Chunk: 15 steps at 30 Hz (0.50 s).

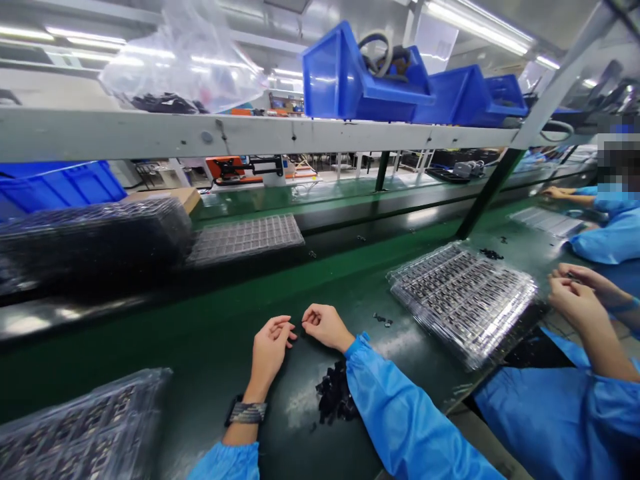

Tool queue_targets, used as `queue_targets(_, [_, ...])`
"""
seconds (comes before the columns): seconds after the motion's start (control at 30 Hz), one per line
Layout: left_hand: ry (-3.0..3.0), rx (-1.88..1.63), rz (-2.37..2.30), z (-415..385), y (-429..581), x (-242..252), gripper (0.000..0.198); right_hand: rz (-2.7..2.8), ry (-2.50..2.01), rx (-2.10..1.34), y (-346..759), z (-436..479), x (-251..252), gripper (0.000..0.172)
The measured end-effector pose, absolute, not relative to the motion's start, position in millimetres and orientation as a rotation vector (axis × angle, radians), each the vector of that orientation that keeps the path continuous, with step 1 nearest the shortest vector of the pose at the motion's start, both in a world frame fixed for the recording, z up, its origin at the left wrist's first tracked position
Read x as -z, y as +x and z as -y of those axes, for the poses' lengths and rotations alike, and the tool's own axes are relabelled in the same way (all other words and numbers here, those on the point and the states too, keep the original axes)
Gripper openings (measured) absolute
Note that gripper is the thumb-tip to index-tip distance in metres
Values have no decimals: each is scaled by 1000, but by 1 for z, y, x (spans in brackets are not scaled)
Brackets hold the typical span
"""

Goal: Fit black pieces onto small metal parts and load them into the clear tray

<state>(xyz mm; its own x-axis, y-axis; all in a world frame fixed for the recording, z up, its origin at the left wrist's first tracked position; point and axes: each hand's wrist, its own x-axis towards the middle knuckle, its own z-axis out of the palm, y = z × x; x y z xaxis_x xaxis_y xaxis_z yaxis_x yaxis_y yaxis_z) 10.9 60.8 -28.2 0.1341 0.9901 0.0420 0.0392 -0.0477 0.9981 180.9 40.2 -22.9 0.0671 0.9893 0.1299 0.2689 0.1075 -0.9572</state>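
The person's left hand point(270, 352) and right hand point(325, 327) sit loosely curled and released, close together, with nothing visibly held, over a glossy green conveyor tabletop point(165, 373); a heap of small black parts point(335, 393) lies just beside the blue sleeve point(395, 407) of the right arm; a stacked clear plastic tray of dark parts point(463, 303) sits further right, near a co-worker's hands point(575, 293).
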Motion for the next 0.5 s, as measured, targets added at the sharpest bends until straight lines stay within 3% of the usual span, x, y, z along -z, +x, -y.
queue_targets(0.23, [1296,-1136,-1215,-79,8,28,49,1318,-1390,-816,186,-47,22,13])
queue_targets(0.5, [1735,-974,-1658,-176,50,-5,20,1235,-1472,-764,192,-51,22,15])
